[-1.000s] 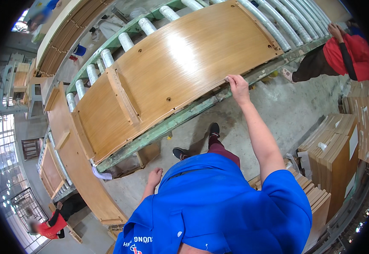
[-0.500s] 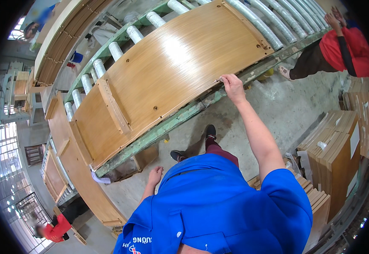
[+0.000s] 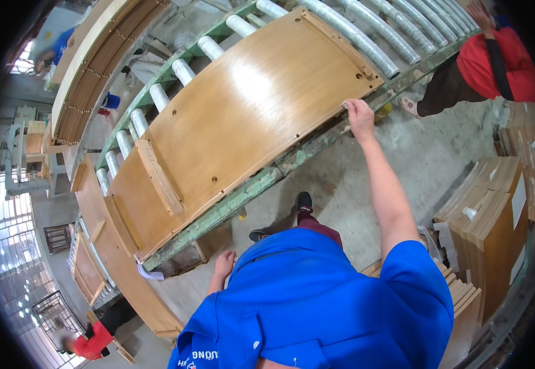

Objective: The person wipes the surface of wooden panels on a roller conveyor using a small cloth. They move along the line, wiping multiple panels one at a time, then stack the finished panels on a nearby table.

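Board (image 3: 249,111) on rollers (image 3: 372,38), right hand (image 3: 359,117) at its near edge

Long brown wooden board lies flat and slantwise across the rollers, its glossy face up and bright with a patch of reflected light. Green frame (image 3: 271,175) runs along the near side, just beyond the board's edge. One wooden strip (image 3: 158,178) crosses the board toward its left part; others sit at its two ends. Small dark holes show in the face.

The right hand is at the near edge, toward the board's right end, arm stretched out. Its grip is nearly closed, thumb and fingers drawn together; whether it pinches the edge or some small thing, I cannot tell. The left hand (image 3: 224,263) hangs low beside the blue shirt (image 3: 335,295), well apart from the board. Its grip is half curled, with the inside hidden, so I cannot tell whether it holds anything.

Beyond the right end stands a person in red (image 3: 501,64). A stack of boards (image 3: 485,209) stands on the right, and a pile of curved boards (image 3: 89,92) is at upper left, near a blue bucket (image 3: 111,101).
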A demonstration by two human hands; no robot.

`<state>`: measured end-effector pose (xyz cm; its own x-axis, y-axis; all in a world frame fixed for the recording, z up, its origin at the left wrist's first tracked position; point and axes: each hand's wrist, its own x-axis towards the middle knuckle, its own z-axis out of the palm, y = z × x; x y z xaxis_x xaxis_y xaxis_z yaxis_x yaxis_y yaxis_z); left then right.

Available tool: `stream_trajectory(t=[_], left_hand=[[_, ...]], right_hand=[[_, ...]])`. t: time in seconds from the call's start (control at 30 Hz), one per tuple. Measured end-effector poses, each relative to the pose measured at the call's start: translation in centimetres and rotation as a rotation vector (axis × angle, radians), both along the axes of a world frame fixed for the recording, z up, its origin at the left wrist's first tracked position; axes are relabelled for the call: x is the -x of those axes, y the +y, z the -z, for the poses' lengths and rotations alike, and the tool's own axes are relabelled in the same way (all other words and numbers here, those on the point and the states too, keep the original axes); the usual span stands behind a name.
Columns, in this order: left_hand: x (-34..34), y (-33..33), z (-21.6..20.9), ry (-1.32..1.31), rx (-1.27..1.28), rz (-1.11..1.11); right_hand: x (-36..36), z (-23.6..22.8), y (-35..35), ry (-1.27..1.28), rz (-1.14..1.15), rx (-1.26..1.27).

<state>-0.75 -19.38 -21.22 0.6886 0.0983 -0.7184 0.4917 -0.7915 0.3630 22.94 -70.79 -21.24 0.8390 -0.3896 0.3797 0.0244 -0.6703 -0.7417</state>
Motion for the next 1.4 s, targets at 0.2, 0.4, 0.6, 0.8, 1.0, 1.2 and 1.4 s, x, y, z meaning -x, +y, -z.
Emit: stream_trajectory(t=[0.2, 0.4, 0.6, 0.8, 1.0, 1.2, 1.4], left_hand=[[-0.7, -0.4, -0.5, 0.02, 0.001, -0.042], [-1.5, -1.0, -0.6, 0.057, -0.034, -0.019], [-2.7, -1.8, -0.6, 0.012, -0.06, 0.022], [-2.7, -2.0, -0.7, 0.016, 0.015, 0.006], [-4.2, -2.8, -0.9, -0.106, 0.073, 0.237], [-6.7, -2.2, 1.8, -0.021, 0.249, 0.331], [-11.6, -6.8, -1.8, 0.056, 0.492, 0.373]], right_hand=[[-1.7, 0.1, -5.7, -0.054, 0.142, 0.048], [-2.7, 0.4, -8.9, -0.063, 0.204, 0.098], [-3.1, 0.5, -9.7, -0.024, 0.192, 0.12], [-3.9, 0.1, -10.1, -0.061, 0.266, 0.076], [-3.0, -1.0, -10.8, 0.053, 0.401, 0.017], [1.4, -2.8, -1.7, -0.356, -0.04, -1.684], [11.6, -2.1, 13.0, 0.158, -0.586, -1.958]])
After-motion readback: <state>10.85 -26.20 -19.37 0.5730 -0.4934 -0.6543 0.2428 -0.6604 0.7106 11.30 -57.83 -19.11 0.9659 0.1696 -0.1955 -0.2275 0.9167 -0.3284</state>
